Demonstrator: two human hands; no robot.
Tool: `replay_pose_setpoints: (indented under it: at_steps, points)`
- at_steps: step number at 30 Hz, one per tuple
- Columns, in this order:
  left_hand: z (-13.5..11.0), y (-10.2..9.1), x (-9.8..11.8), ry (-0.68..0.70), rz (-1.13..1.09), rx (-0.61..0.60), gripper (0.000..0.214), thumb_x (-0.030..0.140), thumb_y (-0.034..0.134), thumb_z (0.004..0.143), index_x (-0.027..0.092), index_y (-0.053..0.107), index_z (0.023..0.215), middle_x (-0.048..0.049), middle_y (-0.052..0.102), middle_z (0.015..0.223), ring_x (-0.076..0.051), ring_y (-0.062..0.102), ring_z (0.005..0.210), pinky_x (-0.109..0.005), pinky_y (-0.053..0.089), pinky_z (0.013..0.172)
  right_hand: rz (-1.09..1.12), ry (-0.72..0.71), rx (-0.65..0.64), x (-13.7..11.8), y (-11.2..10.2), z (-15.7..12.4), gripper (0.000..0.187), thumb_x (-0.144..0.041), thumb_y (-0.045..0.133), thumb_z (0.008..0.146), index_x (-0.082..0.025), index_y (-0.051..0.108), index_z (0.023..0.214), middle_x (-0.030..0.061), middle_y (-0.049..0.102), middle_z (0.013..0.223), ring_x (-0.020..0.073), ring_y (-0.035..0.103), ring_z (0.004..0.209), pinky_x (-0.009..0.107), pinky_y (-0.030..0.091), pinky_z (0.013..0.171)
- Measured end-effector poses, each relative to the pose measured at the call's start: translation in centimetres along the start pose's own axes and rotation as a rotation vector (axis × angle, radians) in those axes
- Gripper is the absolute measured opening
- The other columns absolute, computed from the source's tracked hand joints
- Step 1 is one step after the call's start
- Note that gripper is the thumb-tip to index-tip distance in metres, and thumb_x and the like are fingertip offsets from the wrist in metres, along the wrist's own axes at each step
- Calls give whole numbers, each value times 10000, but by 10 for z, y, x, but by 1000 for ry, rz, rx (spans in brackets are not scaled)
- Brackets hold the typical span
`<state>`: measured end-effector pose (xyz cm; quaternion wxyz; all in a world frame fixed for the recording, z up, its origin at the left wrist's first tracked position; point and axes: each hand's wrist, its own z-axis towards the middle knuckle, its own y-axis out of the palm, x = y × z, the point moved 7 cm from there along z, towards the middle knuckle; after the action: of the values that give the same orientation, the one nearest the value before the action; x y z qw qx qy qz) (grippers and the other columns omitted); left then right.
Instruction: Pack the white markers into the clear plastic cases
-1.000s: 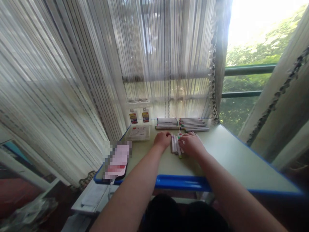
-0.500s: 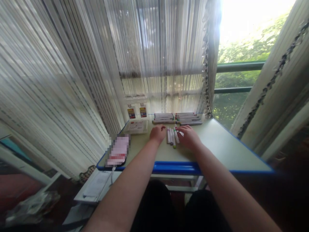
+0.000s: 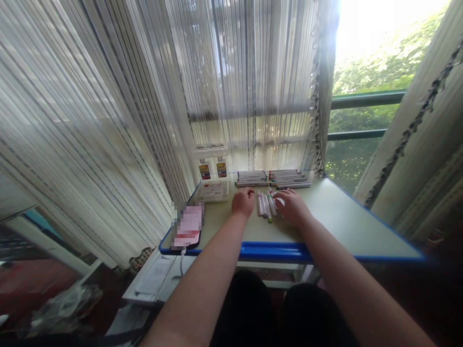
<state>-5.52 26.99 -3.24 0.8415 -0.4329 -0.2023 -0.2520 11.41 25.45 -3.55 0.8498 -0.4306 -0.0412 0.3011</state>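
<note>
Several white-barrelled markers [image 3: 265, 205] lie side by side near the middle of the table, between my two hands. One has an olive-green end, and a few show purple or green bands. My left hand [image 3: 243, 201] rests just left of this group, fingers curled in, with no marker sticking out of it. On the right side, my right hand [image 3: 292, 205] bends its fingers and thumb around a white marker [image 3: 279, 204] at the group's edge; its palm hides part of that marker.
Two rows of markers, a left row [image 3: 252, 177] and a right row [image 3: 289, 178], lie along the back of the blue-edged table [image 3: 347, 224]. A clear plastic case [image 3: 213, 191] lies at the back left. Nearer stands a phone [image 3: 188, 226] with a white cable [image 3: 183, 260].
The whole view has shifted, so table and hands appear farther right. My right fingers have shifted slightly over the rightmost markers; my left hand stays curled beside the group.
</note>
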Motion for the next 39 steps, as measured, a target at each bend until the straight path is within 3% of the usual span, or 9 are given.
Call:
replay_pose_setpoints:
  at_steps: [8,20,26,30,33,36,39]
  points:
    - [-1,-4,5,26,-5,31,210,142,483,797,172,660,907,-65,689,920,-154,627,798,-264,475,766,23,16,21,1,0,1,253,-227,484,831,-191,670,999,84,691,987,228,565,943,361,440,876]
    - [-6,-6,7,-30,-39,28,219,128,470,801,167,612,964,-70,673,930,-161,617,819,-271,465,780,63,-15,64,6,2,-1,229,-253,484,815,-205,677,928,79,695,953,239,592,926,401,435,905]
    - [-13,-21,14,-104,-98,134,178,137,471,811,154,591,942,-82,651,948,-169,595,891,-271,445,825,142,26,221,9,-13,-5,233,-286,481,800,-190,671,895,99,694,910,252,607,901,412,461,861]
    - [-2,-51,11,-164,-85,228,192,159,480,825,131,581,985,-105,639,1010,-182,569,978,-287,416,895,332,63,306,-8,-31,-1,205,-305,523,767,-203,671,866,87,698,913,244,623,901,412,465,857]
    - [12,-86,0,-128,-17,308,284,203,333,915,143,611,912,-100,645,989,-178,553,1012,-304,365,960,646,242,437,-26,-43,5,240,-335,522,776,-191,661,909,72,701,894,218,646,849,398,490,821]
    - [20,-124,-22,-131,41,434,432,267,217,956,149,627,882,-102,649,984,-178,543,1040,-308,333,988,992,260,369,-64,-30,24,266,-364,544,777,-186,650,944,73,701,939,211,648,905,386,492,844]
    - [22,-147,-47,-172,74,430,523,315,149,966,170,640,857,-83,663,923,-165,574,983,-281,366,944,1157,249,258,-102,3,46,310,-354,531,777,-189,621,1024,88,673,1059,208,627,992,368,490,865]
